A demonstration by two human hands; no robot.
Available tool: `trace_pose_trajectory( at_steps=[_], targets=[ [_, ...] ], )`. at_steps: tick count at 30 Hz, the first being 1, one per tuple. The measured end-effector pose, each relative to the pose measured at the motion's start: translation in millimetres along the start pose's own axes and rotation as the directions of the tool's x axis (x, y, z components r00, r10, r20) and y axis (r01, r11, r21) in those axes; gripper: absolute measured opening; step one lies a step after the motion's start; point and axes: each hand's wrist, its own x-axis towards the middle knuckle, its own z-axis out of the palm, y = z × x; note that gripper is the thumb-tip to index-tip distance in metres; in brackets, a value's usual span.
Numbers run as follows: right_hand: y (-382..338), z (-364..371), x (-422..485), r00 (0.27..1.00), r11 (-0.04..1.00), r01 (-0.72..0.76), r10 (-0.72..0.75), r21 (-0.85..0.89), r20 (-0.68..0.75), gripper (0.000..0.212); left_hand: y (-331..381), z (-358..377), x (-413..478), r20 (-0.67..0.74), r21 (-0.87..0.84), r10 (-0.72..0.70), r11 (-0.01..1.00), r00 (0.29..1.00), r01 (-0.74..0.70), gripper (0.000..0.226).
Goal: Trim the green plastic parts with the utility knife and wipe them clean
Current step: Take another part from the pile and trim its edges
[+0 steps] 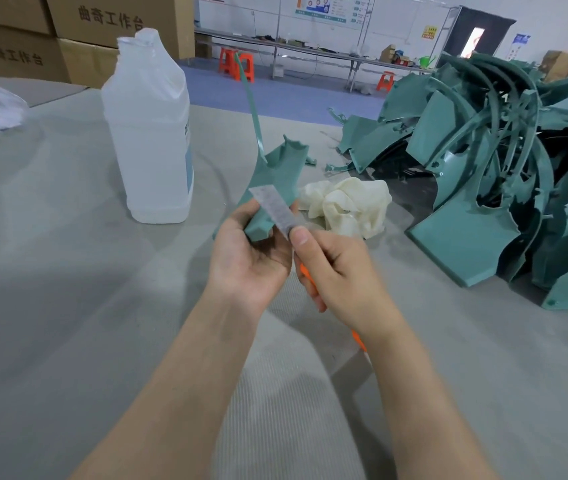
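One knife (272, 211) overlaps the green part (278, 169) edge.

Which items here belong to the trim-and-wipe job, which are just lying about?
Job: green part in left hand; utility knife in right hand; white cloth; pile of green parts; plastic bottle (maybe cleaner).
Lying about: cardboard boxes; orange stools.
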Motion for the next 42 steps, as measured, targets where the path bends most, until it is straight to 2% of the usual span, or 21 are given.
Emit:
trace_pose_trajectory(
  at_steps=[3, 6, 8, 10, 12, 14, 16, 19, 22, 24, 27, 29, 31, 33, 36, 40, 42],
  targets=[
    [-2.5, -0.2, -1.6, 0.995, 0.999, -0.028, 0.030, -0.015, 0.096, 0.053, 2.7, -0.8, -1.1, -0.007, -0.002, -0.018, 1.000, 1.000, 0.018, 0.019],
    [-7.9, -5.3, -3.7, 0.983, 0.994, -0.100, 0.092, 0.043, 0.160, 0.051, 4.0, -3.1, 4.3, -0.094, 0.151, 0.039, 0.988, 0.995, -0.025, 0.013],
    [-13.4, -11.3, -3.5, 0.989, 0.978, -0.139, 0.128, 0.154, 0.078, 0.051, 5.6, -7.0, 9.5, -0.113, 0.290, 0.110, 0.954, 0.988, -0.073, 0.009],
    [-14.8, -18.4, -1.8, 0.981, 0.960, -0.134, 0.163, 0.244, -0.103, 0.057, 8.2, -12.3, 12.7, -0.060, 0.426, 0.150, 0.898, 0.987, -0.111, 0.008],
    [-12.7, -24.1, 0.6, 0.942, 0.955, -0.134, 0.206, 0.265, -0.264, 0.058, 12.1, -18.1, 14.8, -0.026, 0.586, 0.204, 0.796, 0.979, -0.150, 0.010],
    [-9.3, -27.2, 2.1, 0.900, 0.948, -0.170, 0.261, 0.271, -0.349, 0.055, 15.9, -23.3, 17.7, -0.005, 0.737, 0.285, 0.649, 0.958, -0.189, 0.010],
    [-6.5, -27.6, 3.3, 0.875, 0.942, -0.222, 0.306, 0.250, -0.376, 0.045, 17.9, -27.0, 20.6, 0.028, 0.873, 0.379, 0.442, 0.925, -0.207, 0.012],
    [-3.3, -22.9, 5.2, 0.888, 0.953, -0.280, 0.304, 0.119, -0.345, 0.026, 15.6, -28.1, 21.1, 0.118, 0.962, 0.467, 0.163, 0.876, -0.217, 0.001],
    [-4.1, -17.3, 5.8, 0.911, 0.953, -0.284, 0.303, 0.109, -0.280, 0.017, 10.5, -29.7, 20.4, 0.228, 0.972, 0.457, -0.061, 0.859, -0.226, 0.016],
    [-6.8, -15.5, 5.7, 0.916, 0.950, -0.281, 0.308, 0.137, -0.258, 0.020, 10.5, -30.3, 18.8, 0.317, 0.948, 0.409, -0.149, 0.856, -0.280, 0.014],
    [-7.8, -19.7, 5.3, 0.900, 0.950, -0.274, 0.308, 0.149, -0.307, 0.026, 15.5, -31.5, 16.4, 0.425, 0.895, 0.315, -0.288, 0.848, -0.342, 0.020],
    [-5.1, -25.2, 5.7, 0.869, 0.939, -0.300, 0.341, 0.165, -0.359, 0.030, 19.3, -32.9, 16.1, 0.479, 0.847, 0.228, -0.375, 0.847, -0.378, 0.015],
    [-0.9, -30.4, 6.2, 0.832, 0.914, -0.357, 0.405, 0.193, -0.379, 0.033, 22.7, -38.0, 17.2, 0.457, 0.840, 0.168, -0.406, 0.873, -0.361, 0.021],
    [4.2, -32.6, 6.4, 0.812, 0.887, -0.418, 0.461, 0.195, -0.357, 0.036, 25.9, -42.6, 18.4, 0.400, 0.852, 0.108, -0.410, 0.910, -0.325, 0.017],
    [11.4, -29.0, 7.3, 0.823, 0.872, -0.473, 0.488, 0.123, -0.290, 0.037, 27.8, -42.0, 17.7, 0.337, 0.876, 0.076, -0.391, 0.939, -0.283, 0.015],
    [16.3, -21.7, 8.1, 0.847, 0.878, -0.475, 0.473, 0.053, -0.243, 0.038, 18.5, -32.2, 15.6, 0.492, 0.781, 0.076, -0.479, 0.868, -0.401, 0.026],
    [18.3, -24.0, 8.5, 0.837, 0.875, -0.479, 0.480, 0.073, -0.263, 0.038, 15.5, -31.3, 15.6, 0.505, 0.753, 0.088, -0.532, 0.858, -0.389, 0.026]
  ],
)
